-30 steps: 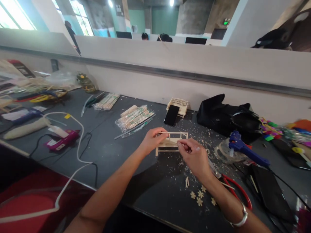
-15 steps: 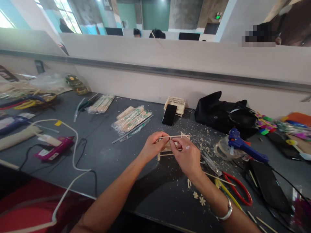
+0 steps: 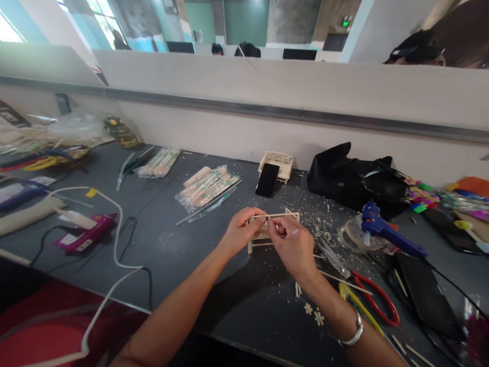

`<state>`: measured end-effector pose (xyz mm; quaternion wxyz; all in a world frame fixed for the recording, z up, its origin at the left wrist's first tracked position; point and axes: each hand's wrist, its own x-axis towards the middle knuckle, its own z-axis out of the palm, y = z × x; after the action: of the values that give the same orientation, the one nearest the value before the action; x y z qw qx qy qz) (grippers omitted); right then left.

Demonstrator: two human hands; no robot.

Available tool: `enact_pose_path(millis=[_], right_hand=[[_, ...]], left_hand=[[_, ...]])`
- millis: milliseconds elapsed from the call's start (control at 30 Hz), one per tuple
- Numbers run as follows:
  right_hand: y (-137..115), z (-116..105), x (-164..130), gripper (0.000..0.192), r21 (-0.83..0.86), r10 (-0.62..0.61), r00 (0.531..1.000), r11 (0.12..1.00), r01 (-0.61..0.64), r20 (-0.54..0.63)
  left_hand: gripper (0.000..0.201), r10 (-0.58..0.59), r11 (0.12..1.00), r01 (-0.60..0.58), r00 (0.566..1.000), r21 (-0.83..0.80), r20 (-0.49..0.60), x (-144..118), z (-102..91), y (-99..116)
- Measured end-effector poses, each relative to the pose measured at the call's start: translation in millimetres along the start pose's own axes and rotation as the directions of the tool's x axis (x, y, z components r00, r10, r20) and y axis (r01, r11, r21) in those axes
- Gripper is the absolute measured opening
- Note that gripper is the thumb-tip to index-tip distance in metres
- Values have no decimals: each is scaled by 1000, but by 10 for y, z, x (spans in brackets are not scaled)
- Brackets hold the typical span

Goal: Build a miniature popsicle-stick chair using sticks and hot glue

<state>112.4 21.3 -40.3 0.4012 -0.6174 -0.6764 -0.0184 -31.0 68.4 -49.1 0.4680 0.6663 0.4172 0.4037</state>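
Observation:
A small frame of thin wooden sticks stands on the dark table, partly hidden behind both hands. My left hand is closed on its upper left side, thumb and fingers at the top bar. From the right, my right hand pinches at the middle of the same bar; whatever tiny piece may sit between its fingertips is hidden. The two hands' fingertips nearly meet. Below my right hand lie short stick pieces and flower-shaped wooden pieces.
A phone leans on a finished-looking wooden miniature. Bagged sticks lie back left. On the right are red-handled scissors, a blue glue gun, a black bag and scattered wood chips. A magenta glue gun and white cable lie left.
Both hands stay at the wooden frame almost unmoved. The view has shifted very slightly; nothing was picked up or let go.

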Motion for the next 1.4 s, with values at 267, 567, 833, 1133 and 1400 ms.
enact_pose_path(millis=[267,567,833,1133,1400], right_hand=[[5,7,4,27,12,12,1000,1000,-12,-2],[-1,15,2,27,11,23,1000,1000,-23,-10],[8,11,-1,26,-2,11,1000,1000,-11,-13],[1,10,2,25,3,29,1000,1000,-29,-9],[-10,-43,15,24,13,51,998,999,-52,34]], left_hand=[[23,-6,1000,6,1000,15,-3,1,3,16],[22,4,1000,-4,1000,9,-10,9,7,21],[26,-24,1000,23,1000,-17,-5,6,14,37],[26,-34,999,34,999,-16,-2,7,19,51],[26,-21,1000,21,1000,-11,-3,8,16,54]])
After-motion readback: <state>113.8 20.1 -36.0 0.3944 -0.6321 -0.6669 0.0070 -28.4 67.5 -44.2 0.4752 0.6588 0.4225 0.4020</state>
